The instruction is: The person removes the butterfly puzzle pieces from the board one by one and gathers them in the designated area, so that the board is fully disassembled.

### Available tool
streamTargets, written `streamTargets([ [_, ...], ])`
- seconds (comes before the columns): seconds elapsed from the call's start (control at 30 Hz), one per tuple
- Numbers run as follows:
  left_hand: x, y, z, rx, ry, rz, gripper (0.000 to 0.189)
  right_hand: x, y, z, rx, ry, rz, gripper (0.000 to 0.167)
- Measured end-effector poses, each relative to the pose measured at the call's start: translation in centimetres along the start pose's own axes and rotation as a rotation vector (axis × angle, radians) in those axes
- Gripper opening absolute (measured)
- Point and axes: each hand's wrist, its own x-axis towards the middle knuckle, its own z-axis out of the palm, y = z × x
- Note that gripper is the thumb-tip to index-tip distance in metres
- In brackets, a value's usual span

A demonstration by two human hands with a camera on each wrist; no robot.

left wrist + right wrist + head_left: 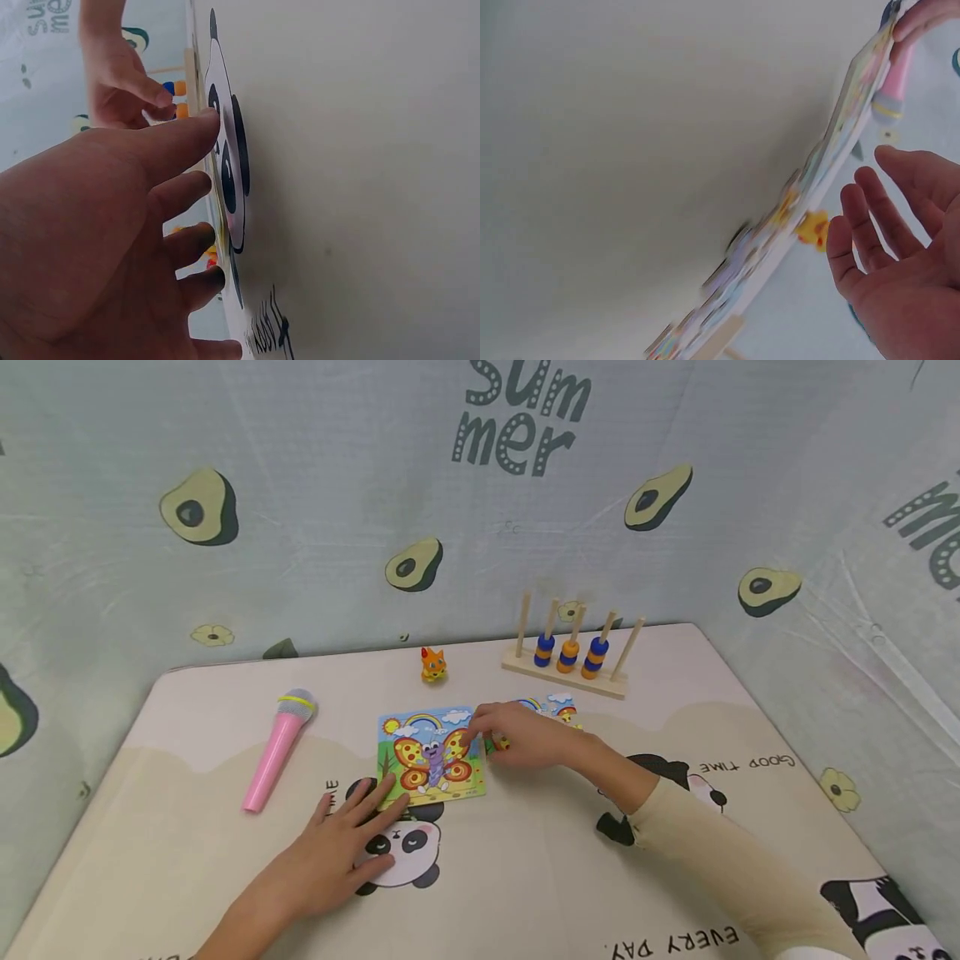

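Observation:
A square butterfly picture puzzle [433, 760] lies flat on the table. My left hand [333, 860] is spread, its fingertips resting at the puzzle's lower left corner. Over the puzzle's right edge hovers my right hand [528, 735], fingertips close above the butterfly's wing. In the right wrist view the right fingers [877, 217] are loosely bent with nothing between them. Loose puzzle pieces [564, 703], printed with a rainbow and cloud, lie just beyond the right hand, which partly hides them.
A pink toy microphone [277, 747] lies on the left. Behind the puzzle stands a small orange animal figure [433, 667]. A wooden peg rack [562, 677] with blue and orange beads is at the back right. A printed cloth [315, 527] hangs along the far edge.

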Motion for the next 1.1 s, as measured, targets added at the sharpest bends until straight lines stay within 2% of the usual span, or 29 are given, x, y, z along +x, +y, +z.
streamTargets([
  [0.4, -0.7, -0.5, 0.3, 0.028, 0.010, -0.031, 0.063, 4.4, -2.7, 2.1, -0.004, -0.055, -0.069, 0.034],
  [0.77, -0.8, -0.9, 0.2, 0.009, -0.011, -0.036, 0.064, 6.7, -4.3, 3.6, 0.000, -0.078, -0.038, 0.035],
  [1.1, -0.7, -0.9, 0.2, 0.003, -0.014, -0.034, 0.064, 7.8, -4.8, 4.1, -0.056, -0.109, -0.001, 0.042],
])
